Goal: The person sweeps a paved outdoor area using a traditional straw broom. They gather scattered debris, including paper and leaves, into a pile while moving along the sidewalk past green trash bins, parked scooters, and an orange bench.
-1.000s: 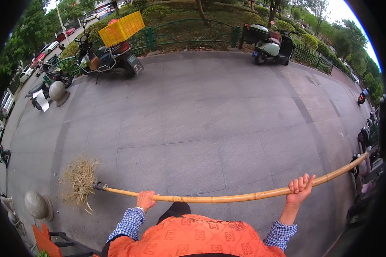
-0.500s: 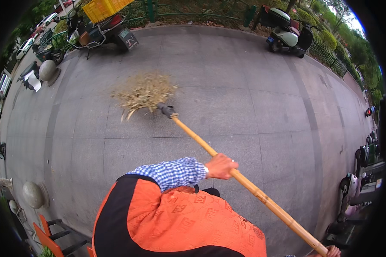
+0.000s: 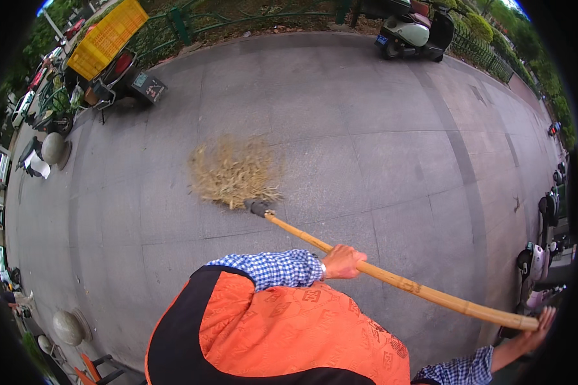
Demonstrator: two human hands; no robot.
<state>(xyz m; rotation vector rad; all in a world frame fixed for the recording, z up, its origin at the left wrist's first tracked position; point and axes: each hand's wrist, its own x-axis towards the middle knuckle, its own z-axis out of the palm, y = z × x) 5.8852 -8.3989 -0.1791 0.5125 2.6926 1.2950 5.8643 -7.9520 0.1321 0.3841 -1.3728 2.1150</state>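
A long-handled broom slants across the pavement in front of me. Its bushy straw head [image 3: 234, 176] is smeared by motion and lies low over the grey paving, left of centre. Dark wrapping [image 3: 258, 207] binds the head to a bamboo pole [image 3: 424, 292]. My left hand [image 3: 344, 262] is closed round the pole partway along, in a blue-and-white checked sleeve. At the pole's far right end my right hand [image 3: 541, 325] grips the butt, its arm reaching out from the lower edge. An orange and black garment [image 3: 295, 327] covers part of the lower view.
A scooter bearing a yellow crate [image 3: 109, 38] is parked at the upper left, another scooter [image 3: 408, 32] at the upper right. Round stone bollards [image 3: 67, 327] stand on the left. More two-wheelers [image 3: 533, 260] line the right side. A green fence [image 3: 250, 22] borders the far edge.
The broom head has come nearer and slightly to the right. My right hand has risen and moved right with the pole's end, so the pole lies flatter. The view has shifted too.
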